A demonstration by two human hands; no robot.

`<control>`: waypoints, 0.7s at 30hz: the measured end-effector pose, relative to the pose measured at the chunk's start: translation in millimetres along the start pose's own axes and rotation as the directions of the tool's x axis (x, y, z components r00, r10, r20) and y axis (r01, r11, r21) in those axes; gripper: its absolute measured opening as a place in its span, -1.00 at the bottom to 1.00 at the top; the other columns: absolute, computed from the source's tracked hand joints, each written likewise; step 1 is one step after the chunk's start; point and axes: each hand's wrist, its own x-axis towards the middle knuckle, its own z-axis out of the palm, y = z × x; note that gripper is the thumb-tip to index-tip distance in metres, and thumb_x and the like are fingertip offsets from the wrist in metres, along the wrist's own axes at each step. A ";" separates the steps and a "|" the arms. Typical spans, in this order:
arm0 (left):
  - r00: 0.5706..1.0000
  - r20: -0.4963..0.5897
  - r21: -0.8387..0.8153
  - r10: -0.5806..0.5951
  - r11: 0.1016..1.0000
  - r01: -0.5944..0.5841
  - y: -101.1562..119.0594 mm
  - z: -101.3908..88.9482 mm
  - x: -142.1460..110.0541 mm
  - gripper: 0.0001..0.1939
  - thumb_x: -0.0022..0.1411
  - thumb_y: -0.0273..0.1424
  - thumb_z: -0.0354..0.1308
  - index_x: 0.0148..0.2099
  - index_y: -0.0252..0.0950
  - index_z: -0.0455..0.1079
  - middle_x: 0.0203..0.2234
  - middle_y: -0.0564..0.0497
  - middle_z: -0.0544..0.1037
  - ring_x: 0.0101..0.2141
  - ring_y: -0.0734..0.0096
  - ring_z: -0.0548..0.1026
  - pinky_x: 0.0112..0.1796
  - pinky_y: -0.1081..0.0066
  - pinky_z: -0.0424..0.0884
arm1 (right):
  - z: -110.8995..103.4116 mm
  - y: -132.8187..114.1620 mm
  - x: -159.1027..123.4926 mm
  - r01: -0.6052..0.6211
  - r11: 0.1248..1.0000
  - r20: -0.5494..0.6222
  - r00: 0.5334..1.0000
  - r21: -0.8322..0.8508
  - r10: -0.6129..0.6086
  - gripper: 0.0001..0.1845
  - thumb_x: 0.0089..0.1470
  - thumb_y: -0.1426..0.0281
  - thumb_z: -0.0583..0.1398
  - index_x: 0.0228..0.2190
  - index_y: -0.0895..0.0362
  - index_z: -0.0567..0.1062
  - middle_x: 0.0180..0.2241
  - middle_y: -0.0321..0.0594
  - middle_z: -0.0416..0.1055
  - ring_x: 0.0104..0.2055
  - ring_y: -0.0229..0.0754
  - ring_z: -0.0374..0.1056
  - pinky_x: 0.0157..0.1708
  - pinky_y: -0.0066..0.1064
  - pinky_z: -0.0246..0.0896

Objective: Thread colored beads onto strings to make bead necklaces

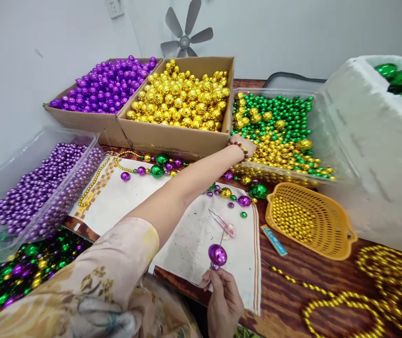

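Near six o'clock, the right hand (224, 300) pinches its fingers together beneath a large purple bead (217, 255), a needle (221, 237) rising from it. At two o'clock, the left hand (243, 144) dips into the bin of gold-and-green beads (274, 166), fingers hidden. Thread snips (222, 222) lie at five o'clock.

Box wall (174, 139) — apparently beside left hand (246, 145)
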 end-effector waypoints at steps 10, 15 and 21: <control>0.994 -0.113 0.021 0.002 1.000 0.000 -10.7 -4.8 -17.1 -0.59 0.25 -0.58 0.05 0.10 -0.37 0.52 0.02 -0.32 0.54 0.07 0.02 0.50 0.04 0.15 0.40 | -1.2 -6.7 5.4 -0.014 1.000 0.057 0.998 -0.017 0.015 -0.69 0.20 0.18 0.25 -0.44 0.14 0.48 -0.56 -0.30 0.39 -0.57 -0.29 0.30 -0.53 -0.48 0.25; 0.995 -0.098 0.013 0.022 1.000 -0.021 -10.9 0.0 -17.1 -0.63 0.23 -0.60 0.06 0.02 -0.37 0.55 -0.02 -0.31 0.55 0.03 -0.01 0.52 0.04 0.12 0.40 | 1.6 -4.1 3.4 -0.030 1.000 0.075 0.997 -0.005 0.030 -0.68 0.20 0.15 0.25 -0.43 0.15 0.49 -0.55 -0.30 0.40 -0.56 -0.29 0.32 -0.52 -0.47 0.26; 0.991 -0.043 -0.023 0.130 0.991 -0.131 -1.6 8.3 7.4 -0.64 0.21 -0.47 0.18 0.05 -0.20 0.55 0.00 -0.13 0.57 0.04 0.13 0.49 0.02 0.31 0.37 | -2.7 4.0 2.1 -0.068 0.998 0.080 0.995 0.013 0.067 -0.67 0.23 0.13 0.22 -0.39 0.14 0.47 -0.53 -0.30 0.41 -0.57 -0.29 0.32 -0.53 -0.49 0.25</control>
